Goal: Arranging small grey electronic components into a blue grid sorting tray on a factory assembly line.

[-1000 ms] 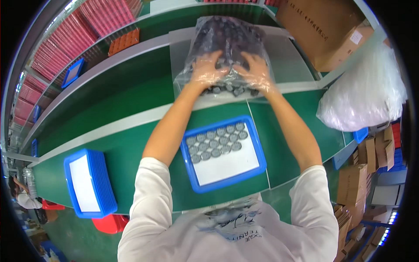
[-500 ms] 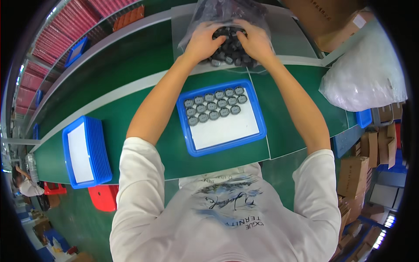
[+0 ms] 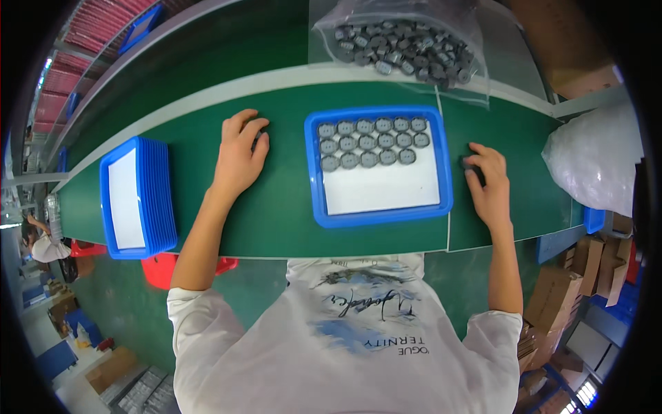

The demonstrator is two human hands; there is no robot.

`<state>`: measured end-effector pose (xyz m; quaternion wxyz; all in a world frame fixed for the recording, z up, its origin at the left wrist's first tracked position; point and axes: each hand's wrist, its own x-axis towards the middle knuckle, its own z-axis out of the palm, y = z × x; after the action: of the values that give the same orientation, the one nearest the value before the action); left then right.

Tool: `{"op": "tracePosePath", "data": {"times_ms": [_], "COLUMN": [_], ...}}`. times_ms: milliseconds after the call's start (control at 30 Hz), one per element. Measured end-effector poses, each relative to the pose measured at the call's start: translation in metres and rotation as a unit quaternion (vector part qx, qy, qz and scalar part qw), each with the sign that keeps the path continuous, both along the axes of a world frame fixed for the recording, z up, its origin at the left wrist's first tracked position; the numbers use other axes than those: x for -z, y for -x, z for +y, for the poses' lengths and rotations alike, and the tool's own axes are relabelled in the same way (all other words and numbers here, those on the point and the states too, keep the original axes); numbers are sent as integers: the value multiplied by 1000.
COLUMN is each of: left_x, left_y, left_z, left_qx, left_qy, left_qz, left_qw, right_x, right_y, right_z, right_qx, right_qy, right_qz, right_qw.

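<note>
A blue tray [image 3: 318, 203] with a white sheet in its bottom lies on the green table. Rows of round grey plastic parts [image 3: 367, 142] with small holes fill its far half. Left of the tray, my left hand [image 3: 240, 153] has curled fingers, with a bit of a dark grey part showing between thumb and fingers. My right hand [image 3: 489, 181], just right of the tray, pinches a dark grey plastic part [image 3: 467, 163] between thumb and fingers. Beyond the tray lies an open clear plastic bag [image 3: 486, 76] holding many loose grey parts [image 3: 414, 54].
A stack of blue trays [image 3: 157, 200] stands on the table at left. A large white plastic sack [image 3: 596, 159] sits at far right, with cardboard boxes [image 3: 555, 297] below. Under the table's left edge is a red stool [image 3: 160, 269]. Another person [image 3: 47, 241] is far left.
Both hands have come out of the bag and back toward me, apart on either side of the tray, each with a grey part. The parts in the tray look the same.
</note>
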<state>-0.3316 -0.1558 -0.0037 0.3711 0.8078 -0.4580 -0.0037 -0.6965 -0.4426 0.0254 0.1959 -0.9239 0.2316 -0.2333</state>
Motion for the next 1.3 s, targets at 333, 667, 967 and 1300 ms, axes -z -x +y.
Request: {"op": "tracePosePath", "data": {"times_ms": [333, 667, 967, 1300], "left_x": [-17, -29, -5, 2], "left_y": [0, 0, 2, -5], "left_z": [40, 22, 61, 46], "left_qx": [13, -58, -37, -73], "left_qy": [-98, -99, -93, -113], "left_qz": [-97, 10, -180, -134], "left_qw": [990, 993, 979, 982], "right_x": [6, 9, -23, -12], "right_y": [7, 11, -8, -51], "right_z": [3, 10, 20, 25], "right_qx": [44, 55, -58, -167], "right_qy": [26, 21, 40, 121], "right_qz": [16, -4, -44, 33], "right_qw": [999, 998, 997, 978]}}
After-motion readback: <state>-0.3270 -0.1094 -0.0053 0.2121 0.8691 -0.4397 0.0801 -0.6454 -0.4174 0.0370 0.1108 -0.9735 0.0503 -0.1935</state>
